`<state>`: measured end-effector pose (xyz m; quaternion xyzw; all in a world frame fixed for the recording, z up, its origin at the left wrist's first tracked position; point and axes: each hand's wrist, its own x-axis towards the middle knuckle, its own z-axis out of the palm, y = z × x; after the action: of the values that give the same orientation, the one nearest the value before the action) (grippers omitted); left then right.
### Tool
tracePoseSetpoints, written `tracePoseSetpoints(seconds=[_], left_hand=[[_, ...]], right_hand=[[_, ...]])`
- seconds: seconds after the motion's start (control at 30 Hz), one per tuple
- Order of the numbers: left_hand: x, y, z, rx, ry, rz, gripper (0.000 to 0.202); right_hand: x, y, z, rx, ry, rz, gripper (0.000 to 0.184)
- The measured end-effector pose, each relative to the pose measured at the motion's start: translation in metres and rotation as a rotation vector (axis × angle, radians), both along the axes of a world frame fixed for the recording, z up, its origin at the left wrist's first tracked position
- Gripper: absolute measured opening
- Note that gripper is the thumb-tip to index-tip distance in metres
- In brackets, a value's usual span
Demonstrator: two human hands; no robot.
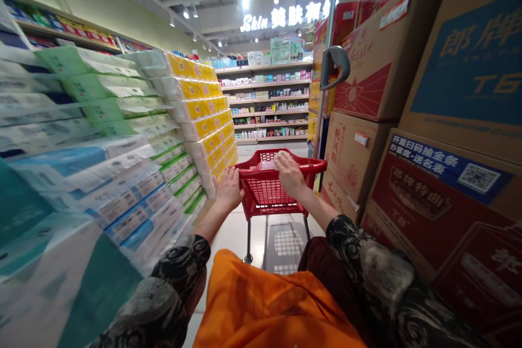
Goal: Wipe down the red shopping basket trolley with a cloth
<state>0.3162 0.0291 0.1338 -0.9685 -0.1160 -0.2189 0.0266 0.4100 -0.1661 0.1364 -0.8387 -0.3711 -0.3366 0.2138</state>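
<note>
A red plastic shopping cart [271, 193] stands right in front of me on dark metal legs, its basket walls a lattice. My left hand [229, 187] is closed on the left end of the cart's handlebar, fingers over the top. Farther right, my right hand [290, 173] lies over the middle of the bar with its fingers bent together. A small pale thing [281, 153] shows at those fingertips; most of it is hidden beneath them, and its kind is unclear.
Stacked tissue packs [204, 109] line the left side. On the right, cardboard cartons [361, 152] are piled high beside a metal pole with a grey handle [335, 68]. Shelves of small bottles and boxes [267, 106] stand ahead. An orange apron [269, 304] covers my front.
</note>
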Motion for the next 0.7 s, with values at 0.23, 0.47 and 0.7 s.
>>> tracePoseSetpoints(seconds=[0.23,0.47,0.7], left_hand=[[0.008,-0.036,0.014,-0.077,-0.091,-0.156,0.073],[0.033,-0.073,0.038,-0.122,0.023,-0.4,0.07],[0.069,-0.102,0.03,-0.05,-0.079,-0.35,0.05]], right_hand=[[-0.005,0.001,0.002,0.071,0.071,-0.04,0.054],[-0.016,0.004,0.016,0.105,0.208,0.154,0.071],[0.015,-0.043,0.001,0.112,0.19,-0.247,0.042]])
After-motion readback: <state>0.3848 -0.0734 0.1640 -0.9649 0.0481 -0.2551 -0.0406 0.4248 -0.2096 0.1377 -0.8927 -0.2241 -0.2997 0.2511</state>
